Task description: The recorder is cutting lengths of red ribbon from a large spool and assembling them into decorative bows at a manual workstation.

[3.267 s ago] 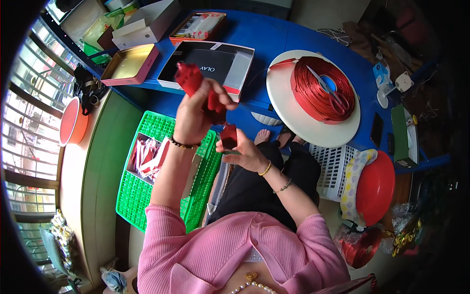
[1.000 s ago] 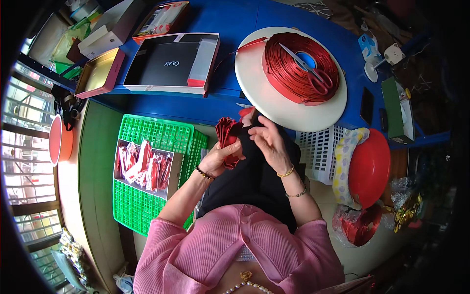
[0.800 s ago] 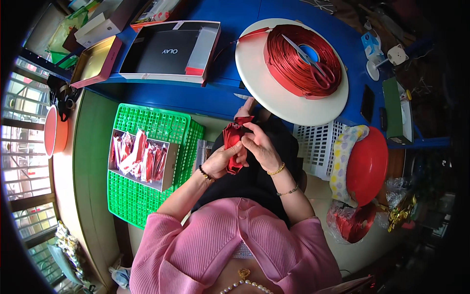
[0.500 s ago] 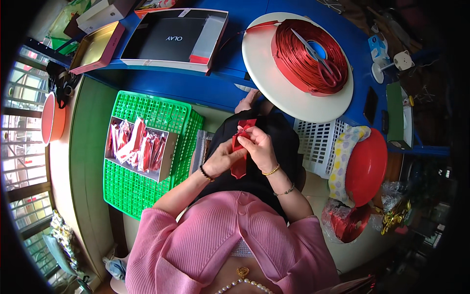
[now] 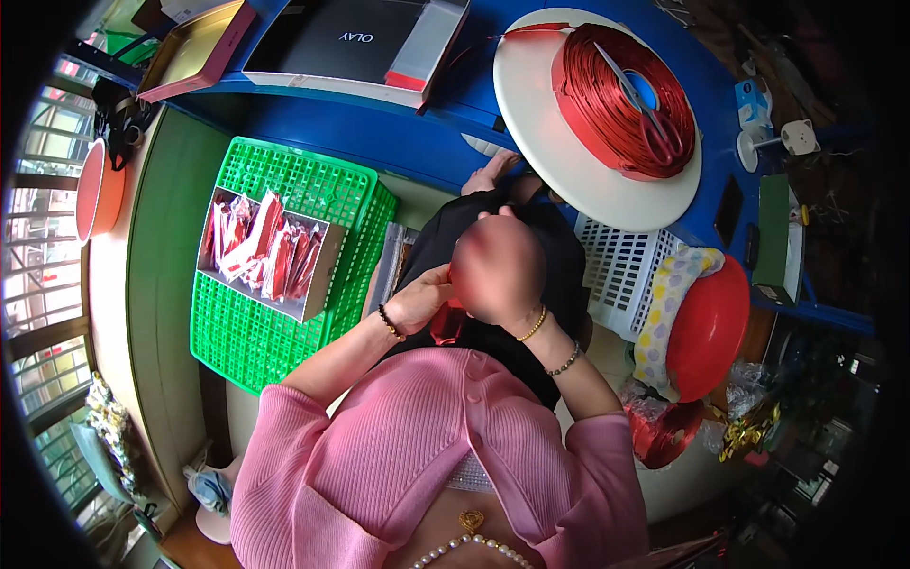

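Note:
Above my lap I have a folded piece of shiny red ribbon (image 5: 447, 325), its lower end hanging below my fingers. My left hand (image 5: 420, 302) is closed, thumb and fingers pinching the ribbon's left side. Beside it, touching or nearly touching, is my right hand (image 5: 500, 270), raised over the ribbon; a blur covers its palm and fingers, so its grip is hidden. Ahead to the right, a large roll of red ribbon (image 5: 592, 114) lies on a white round board (image 5: 531, 119). Scissors (image 5: 654, 130) with dark red handles rest across the roll.
At left, a grey box (image 5: 318, 302) of wrapped red ribbon pieces sits on a green plastic crate (image 5: 256, 351). Open boxes, including a black-lined box (image 5: 327, 43), stand on the blue table (image 5: 417, 142). At right are a white basket (image 5: 611, 284) and a red basin (image 5: 709, 327).
My right hand has lifted and turned over the ribbon, now covering much of it. My left hand keeps its pinch. The whole view has shifted slightly.

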The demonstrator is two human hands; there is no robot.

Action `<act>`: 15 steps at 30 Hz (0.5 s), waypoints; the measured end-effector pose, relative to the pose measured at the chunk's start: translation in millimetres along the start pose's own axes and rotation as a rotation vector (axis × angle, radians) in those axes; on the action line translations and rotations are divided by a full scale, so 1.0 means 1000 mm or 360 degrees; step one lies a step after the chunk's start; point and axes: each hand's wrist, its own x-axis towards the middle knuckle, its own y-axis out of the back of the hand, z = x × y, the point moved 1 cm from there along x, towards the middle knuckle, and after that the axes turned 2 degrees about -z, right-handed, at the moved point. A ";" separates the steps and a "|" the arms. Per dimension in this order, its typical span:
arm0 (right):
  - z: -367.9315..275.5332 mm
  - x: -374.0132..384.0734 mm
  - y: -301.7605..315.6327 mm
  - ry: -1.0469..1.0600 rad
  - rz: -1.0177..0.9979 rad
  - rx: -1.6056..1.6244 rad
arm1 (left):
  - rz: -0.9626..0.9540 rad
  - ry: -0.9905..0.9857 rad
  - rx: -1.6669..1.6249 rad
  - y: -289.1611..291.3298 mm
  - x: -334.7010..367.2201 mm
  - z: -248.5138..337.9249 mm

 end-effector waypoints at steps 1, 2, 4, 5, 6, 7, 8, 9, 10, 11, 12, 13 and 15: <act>0.002 0.004 -0.003 0.0086 -0.0110 0.0050 | -0.0004 0.0001 -0.0002 -0.001 0.000 0.000; 0.002 0.008 -0.006 0.0159 -0.0121 0.0108 | 0.0003 0.0024 0.0050 -0.001 -0.001 -0.001; 0.003 0.011 -0.009 0.0155 -0.0101 0.0196 | 0.0020 0.0039 0.0104 0.001 -0.002 -0.001; 0.004 0.011 -0.011 0.0131 -0.0091 0.0289 | 0.0044 0.0015 0.0088 0.003 -0.001 0.000; 0.005 0.010 -0.010 0.0086 0.0017 0.0294 | 0.0085 0.0026 0.0090 0.005 -0.001 0.001; 0.006 0.008 -0.009 0.0055 0.0148 0.0275 | 0.0093 -0.0004 0.0045 0.007 -0.001 0.002; 0.007 0.006 -0.009 0.0010 0.0255 0.0255 | 0.0163 -0.0011 0.0019 0.009 0.000 0.002; 0.008 0.003 -0.008 -0.0009 0.0306 0.0169 | 0.0147 -0.0032 -0.0014 0.009 0.001 0.002; 0.009 0.001 -0.008 0.0009 0.0321 0.0168 | 0.0126 -0.0028 -0.0014 0.009 0.003 0.001; 0.009 -0.001 -0.009 0.0002 0.0302 0.0128 | 0.0108 -0.0051 0.0010 0.008 0.004 0.000; 0.010 -0.003 -0.009 0.0003 0.0301 0.0092 | 0.0044 -0.0088 0.0034 0.006 0.006 0.000; 0.011 -0.003 -0.011 -0.0064 0.0312 0.0089 | 0.0080 -0.0068 0.0038 0.005 0.008 -0.001; 0.014 -0.003 -0.013 -0.0098 0.0298 0.0079 | 0.0010 -0.0118 0.0179 0.002 0.010 0.000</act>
